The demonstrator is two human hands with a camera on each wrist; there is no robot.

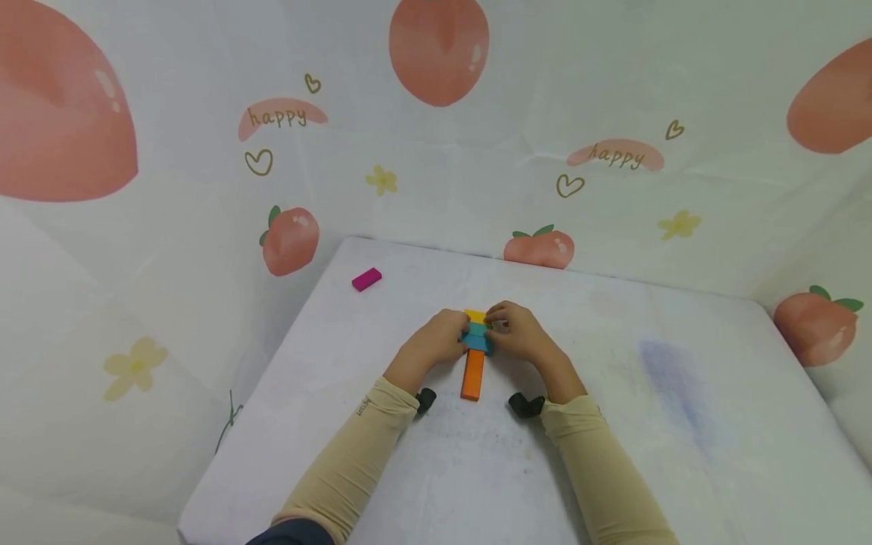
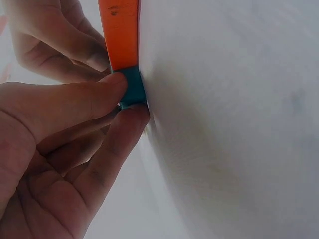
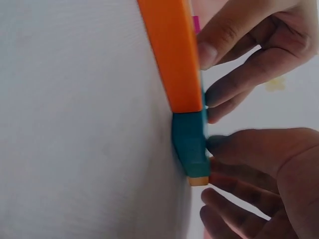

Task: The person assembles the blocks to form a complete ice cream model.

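Note:
In the head view, a blue block (image 1: 476, 342) with a line across it lies between an orange block (image 1: 473, 376) on the near side and a yellow block (image 1: 474, 316) on the far side. My left hand (image 1: 438, 337) grips the blue block at its left; the left wrist view shows the thumb and a finger (image 2: 130, 130) on it. From the right, my right hand (image 1: 522, 333) holds the blue block, its thumb (image 3: 244, 143) touching the edge. Behind the right fingers, part of the yellow block (image 3: 198, 181) is hidden.
A magenta block (image 1: 367, 279) lies alone near the back left of the white table (image 1: 327, 363). A blue-violet smudge (image 1: 671, 378) marks the right side. Behind the table hangs a white cloth (image 1: 436, 151) printed with peaches and flowers.

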